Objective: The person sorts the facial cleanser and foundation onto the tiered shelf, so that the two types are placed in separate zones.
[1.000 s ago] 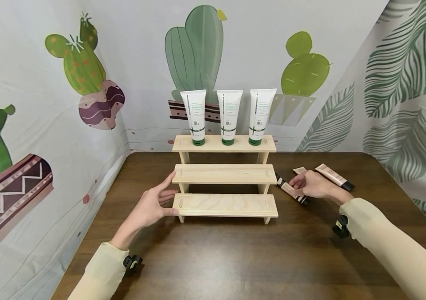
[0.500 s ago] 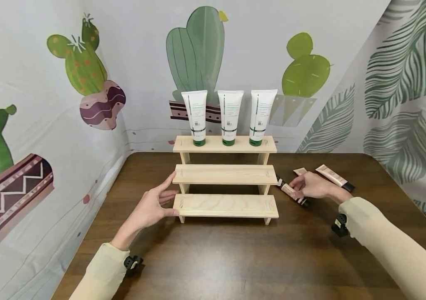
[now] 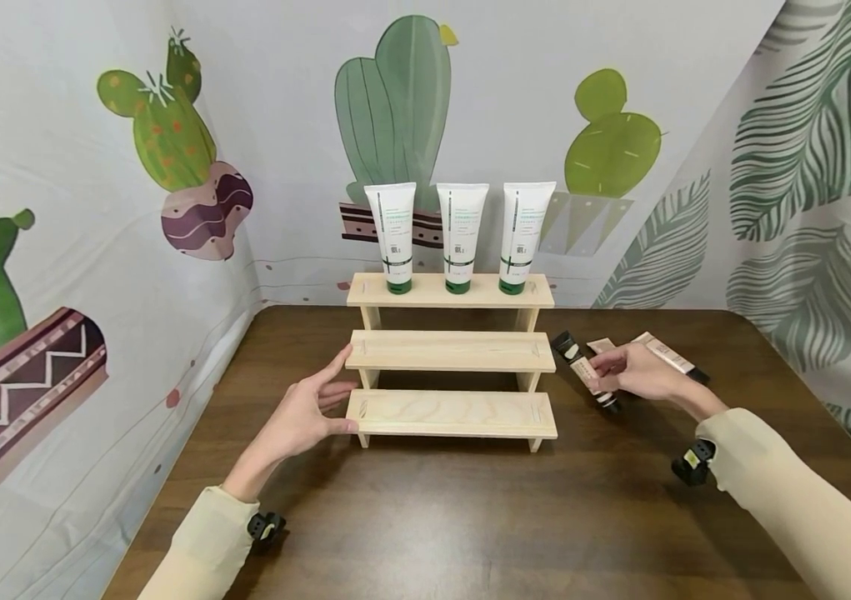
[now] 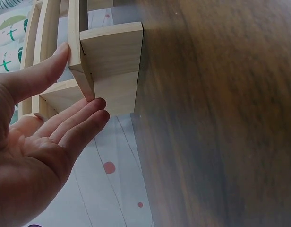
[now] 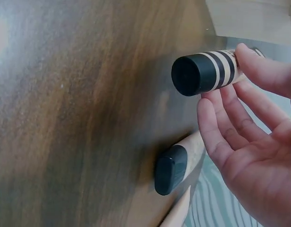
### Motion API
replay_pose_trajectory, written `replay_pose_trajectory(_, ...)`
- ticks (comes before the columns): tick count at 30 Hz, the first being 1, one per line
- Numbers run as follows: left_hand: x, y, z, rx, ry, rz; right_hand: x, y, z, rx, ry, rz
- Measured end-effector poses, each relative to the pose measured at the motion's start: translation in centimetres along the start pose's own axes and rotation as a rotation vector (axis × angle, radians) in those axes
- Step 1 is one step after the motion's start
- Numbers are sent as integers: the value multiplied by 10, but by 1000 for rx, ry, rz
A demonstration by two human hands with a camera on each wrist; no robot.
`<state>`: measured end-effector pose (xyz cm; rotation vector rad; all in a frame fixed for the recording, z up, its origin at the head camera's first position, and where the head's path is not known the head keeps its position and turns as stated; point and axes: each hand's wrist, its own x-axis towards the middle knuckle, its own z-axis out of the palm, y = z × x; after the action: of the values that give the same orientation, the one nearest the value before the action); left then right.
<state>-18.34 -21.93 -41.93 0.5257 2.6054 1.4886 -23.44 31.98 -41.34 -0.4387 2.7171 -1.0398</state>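
My right hand (image 3: pixel 638 371) pinches a slim beige-and-black cosmetic tube (image 3: pixel 581 368) between thumb and fingers, right of the wooden step rack (image 3: pixel 451 352). In the right wrist view, the tube's black striped cap (image 5: pixel 188 75) hangs above the table, its end towards the camera. My left hand (image 3: pixel 303 417) touches the rack's left side with extended fingers; the thumb (image 4: pixel 51 68) lies against the edge of the bottom step. Three white tubes with green caps, among them the middle tube (image 3: pixel 458 237), stand in a row on the top step.
Beside my right hand lie another beige tube with a black cap (image 3: pixel 698 375) and a partly hidden tube (image 3: pixel 601 344). The dark wooden table (image 3: pixel 455 517) extends in front of the rack. A cactus-patterned cloth (image 3: pixel 282 100) hangs behind.
The striped tube has come up off the table in my right hand, its far end now higher and steeper. The right hand has shifted slightly right; the left hand stays at the rack.
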Motion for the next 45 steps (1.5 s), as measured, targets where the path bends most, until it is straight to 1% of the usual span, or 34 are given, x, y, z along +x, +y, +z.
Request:
replay_pose_trajectory(7, -1, -1, 0, -1, -2, -3, -9, -5, -6, 49, 69, 24)
replay_pose_trajectory(14, -1, 0, -1, -3, -7, 6, -18, -12, -13, 102, 110, 30)
replay_pose_trajectory(19, -1, 0, -1, 5, -9, 7, -23, -18, -15, 101, 144, 51)
replay_pose_trajectory(23, -1, 1, -1, 3, -10, 5, -27, -26, -17, 139, 167, 52)
replay_pose_trajectory(27, -1, 2, -1, 0, -11, 5, -31, -37, -20, 202, 195, 33)
replay_pose_trajectory(31, -1, 2, -1, 3, -13, -1, -33, -46, -22, 237, 226, 2)
replay_pose_trajectory(35, -1, 2, -1, 8, -12, -2, -34, -56, -23, 250, 243, -32)
replay_pose_trajectory(39, -1, 2, -1, 12, -14, -7, -36, -71, -21, 257, 271, -55)
replay_pose_trajectory(45, -1, 2, -2, 3, -20, 4, -33, -96, -11, 250, 327, -120)
